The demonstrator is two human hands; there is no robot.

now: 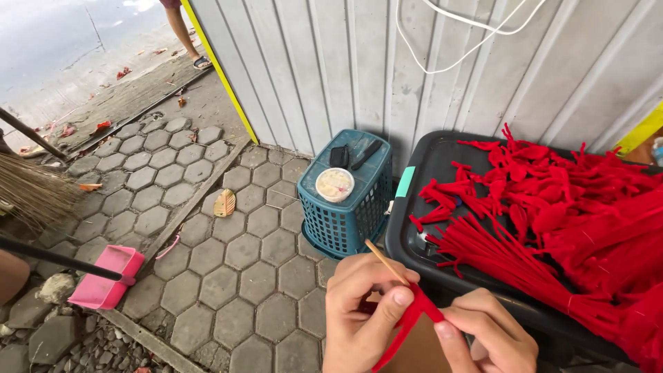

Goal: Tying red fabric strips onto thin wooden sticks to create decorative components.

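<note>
My left hand (362, 314) pinches a thin wooden stick (387, 262) together with a red fuzzy pipe cleaner (404, 324) that bends around the stick's lower end. My right hand (487, 338) grips the other end of the same red pipe cleaner, just right of the left thumb. Both hands are low in the view, in front of a black tub lid (431, 169) piled with red pipe cleaners (552, 228) and bent red pieces.
An upturned teal plastic basket (345, 214) carries a small white cup and dark items. A pink dustpan (103, 276) and a broom (31, 190) lie at the left on hexagonal pavers. A corrugated grey wall stands behind. Another person's leg (181, 31) shows at top left.
</note>
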